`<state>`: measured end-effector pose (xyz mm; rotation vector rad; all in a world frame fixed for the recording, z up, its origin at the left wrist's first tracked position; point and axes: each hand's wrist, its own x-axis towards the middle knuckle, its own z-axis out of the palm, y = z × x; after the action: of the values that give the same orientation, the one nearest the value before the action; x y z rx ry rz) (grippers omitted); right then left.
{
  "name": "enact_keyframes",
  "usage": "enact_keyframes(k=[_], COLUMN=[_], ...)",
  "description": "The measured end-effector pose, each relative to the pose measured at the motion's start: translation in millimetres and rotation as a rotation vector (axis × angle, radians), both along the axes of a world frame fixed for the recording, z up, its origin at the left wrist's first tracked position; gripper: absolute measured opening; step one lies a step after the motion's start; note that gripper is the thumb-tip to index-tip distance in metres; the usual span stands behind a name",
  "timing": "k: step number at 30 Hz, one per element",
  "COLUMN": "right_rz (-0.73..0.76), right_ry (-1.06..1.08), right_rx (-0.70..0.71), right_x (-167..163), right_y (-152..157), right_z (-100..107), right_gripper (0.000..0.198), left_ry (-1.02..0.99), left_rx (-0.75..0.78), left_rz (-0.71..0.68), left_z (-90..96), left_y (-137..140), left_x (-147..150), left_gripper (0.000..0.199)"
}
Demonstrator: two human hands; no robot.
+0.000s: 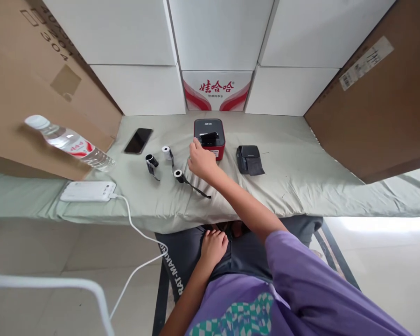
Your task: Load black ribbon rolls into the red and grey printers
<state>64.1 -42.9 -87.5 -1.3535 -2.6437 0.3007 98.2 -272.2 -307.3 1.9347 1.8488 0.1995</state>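
Observation:
My right hand reaches over the front left of a small red-and-black box-shaped device, its fingers curled together. A crumpled black strip lies on the device's top, right beside my fingertips; whether they grip it is hidden. Left of the device are three small rolls of black-faced paper: one roll with a long loose tail, a white-ended roll and a darker roll. To its right sits a black portable printer with a black strip hanging from its front. My left hand rests on my lap, fingers laid out.
A black phone, a leaning water bottle and a white power bank with a cable are at the left. White boxes line the back. Cardboard boxes flank the cloth-covered surface.

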Motion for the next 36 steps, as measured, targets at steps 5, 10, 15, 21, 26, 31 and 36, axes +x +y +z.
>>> enact_keyframes(k=[5,10,15,21,26,31,36], right_rz=[-0.009,0.004,0.058,0.131,0.055,0.055,0.086], right_ry=[-0.102,-0.134,0.054,0.654,0.044,-0.204,-0.264], right_rx=[0.039,0.069,-0.012,-0.029,-0.173,-0.277,-0.335], right_x=[-7.7,-15.4,2.9,36.8,12.4,-11.7,-12.1], right_y=[15.7,24.4,17.1,73.4,155.6,177.7,181.2], right_z=[-1.7,-2.7,20.5,59.5,36.9,17.2,23.0], right_gripper=[0.051,0.049,0.040,0.036,0.012,0.014,0.015], left_ry=[0.018,0.042,0.042,0.027,0.026,0.031,0.033], left_rx=[-0.047,-0.073,-0.106,-0.178,-0.174,-0.158,-0.132], left_rz=[0.031,0.019,0.011,-0.019,-0.018,-0.004,-0.032], left_z=[-0.6,-1.2,-3.0,-0.8,5.8,7.5,6.2], left_y=[-0.1,-1.2,-3.1,-5.6,-8.8,-15.2,-18.0], left_x=[-1.8,-1.4,-0.8,-5.0,-16.1,-21.1,-20.0], left_gripper=[0.031,0.029,0.026,0.029,0.028,0.027,0.026])
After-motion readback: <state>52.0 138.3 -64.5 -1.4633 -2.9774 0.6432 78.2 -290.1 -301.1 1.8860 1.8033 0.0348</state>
